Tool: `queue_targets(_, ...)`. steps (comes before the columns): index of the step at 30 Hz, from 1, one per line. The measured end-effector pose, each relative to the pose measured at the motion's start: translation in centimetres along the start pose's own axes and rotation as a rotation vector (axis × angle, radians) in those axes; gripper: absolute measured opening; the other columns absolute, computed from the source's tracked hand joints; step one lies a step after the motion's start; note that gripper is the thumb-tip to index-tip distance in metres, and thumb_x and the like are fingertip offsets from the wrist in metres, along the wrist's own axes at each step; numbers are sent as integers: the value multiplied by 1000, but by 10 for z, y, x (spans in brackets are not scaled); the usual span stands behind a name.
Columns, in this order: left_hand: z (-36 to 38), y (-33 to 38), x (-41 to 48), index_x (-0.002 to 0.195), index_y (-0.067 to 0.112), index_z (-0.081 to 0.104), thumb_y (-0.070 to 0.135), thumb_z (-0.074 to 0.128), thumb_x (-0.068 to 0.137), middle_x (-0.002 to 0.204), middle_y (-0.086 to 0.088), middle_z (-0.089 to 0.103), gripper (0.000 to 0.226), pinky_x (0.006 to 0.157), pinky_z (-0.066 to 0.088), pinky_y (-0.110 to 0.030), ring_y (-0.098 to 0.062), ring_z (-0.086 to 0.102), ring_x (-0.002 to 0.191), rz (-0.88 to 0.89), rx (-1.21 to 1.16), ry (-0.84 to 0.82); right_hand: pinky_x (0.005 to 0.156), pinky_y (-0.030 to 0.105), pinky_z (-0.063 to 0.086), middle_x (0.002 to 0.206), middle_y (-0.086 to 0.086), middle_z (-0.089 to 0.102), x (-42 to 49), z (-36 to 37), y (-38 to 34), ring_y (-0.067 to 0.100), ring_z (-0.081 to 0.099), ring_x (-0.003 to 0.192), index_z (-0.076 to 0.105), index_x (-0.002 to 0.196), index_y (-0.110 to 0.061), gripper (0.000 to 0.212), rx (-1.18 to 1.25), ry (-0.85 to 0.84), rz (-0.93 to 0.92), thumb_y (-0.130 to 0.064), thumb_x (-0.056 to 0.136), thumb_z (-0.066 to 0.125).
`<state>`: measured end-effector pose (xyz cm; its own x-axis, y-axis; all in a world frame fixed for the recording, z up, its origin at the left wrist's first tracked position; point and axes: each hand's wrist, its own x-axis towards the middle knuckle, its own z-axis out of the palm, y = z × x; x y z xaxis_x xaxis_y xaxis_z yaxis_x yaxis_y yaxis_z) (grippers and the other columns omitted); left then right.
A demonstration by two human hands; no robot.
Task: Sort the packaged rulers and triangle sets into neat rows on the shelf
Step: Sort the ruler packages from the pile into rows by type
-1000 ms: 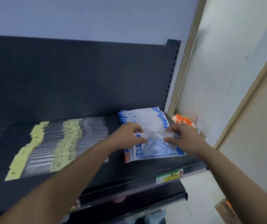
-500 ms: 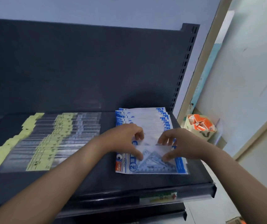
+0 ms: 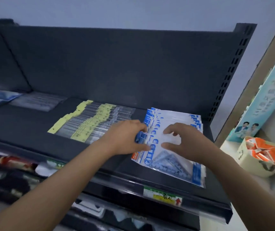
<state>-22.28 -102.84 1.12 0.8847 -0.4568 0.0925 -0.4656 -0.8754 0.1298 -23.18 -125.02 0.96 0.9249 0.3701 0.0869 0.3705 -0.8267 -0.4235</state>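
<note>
the triangle set packs [image 3: 175, 164] lie overlapping on the right part of the shelf [image 3: 25, 127], near the ruler packs [image 3: 90, 125]. the left hand [image 3: 125, 139] pinches their left edge. the right hand [image 3: 185, 140] sets bent fingertips on top; i cannot tell if it grasps.

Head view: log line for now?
left hand: grips triangle set packs at left edge | right hand: touches same packs | ruler packs: rowed alongside, untouched
</note>
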Motion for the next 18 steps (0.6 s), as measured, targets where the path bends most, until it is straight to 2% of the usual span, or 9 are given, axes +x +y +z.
queue_targets(2,-11,-15,-19,122,25,55,81,54,68,117,6,61,77,88,40,-31,-19,58,106,-76,159,48,95,26,40,121,-9,59,12,7,-23,10,53,109,58,118,-27,40,-48,-4,-62,-42,82,68)
queue_targets(4,-21,-36,-40,134,24,47,90,38,64,133,4,55,97,97,37,-34,-19,52,119,-179,270,93,101,30,38,129,-2,58,26,16,-52,15,52,118,54,127,-21,50,-101,35,-162,-41,83,67)
queue_targets(6,-33,-62,-64,148,19,30,95,16,59,153,1,35,118,110,26,-37,-20,35,138,-273,317,137,106,33,34,139,1,49,44,26,-87,18,44,128,43,139,-19,63,-131,78,-237,-45,85,63)
queue_targets(9,-47,-112,-101,155,16,8,97,-4,54,162,-2,9,129,118,12,-38,-19,10,149,-389,360,179,114,38,24,155,0,25,77,50,-147,18,24,141,19,150,-25,79,-203,20,-263,-61,86,50)
queue_targets(11,-57,-152,-129,155,17,5,97,-7,53,162,-4,7,130,119,12,-39,-21,8,149,-467,395,180,116,39,21,158,1,17,100,71,-189,19,18,144,12,151,-25,84,-237,-11,-266,-67,85,43)
queue_targets(13,-65,-196,-158,155,17,4,96,-6,54,162,-6,8,129,119,13,-40,-22,9,149,-544,433,172,115,39,22,158,2,17,123,93,-230,20,19,144,11,151,-24,87,-268,-9,-278,-71,83,39)
queue_targets(18,-86,-320,-238,155,15,4,97,2,56,162,-7,10,129,117,16,-40,-23,11,148,-726,461,149,112,42,23,158,5,18,185,154,-349,23,21,143,11,151,-24,85,-273,36,-330,-69,85,40)
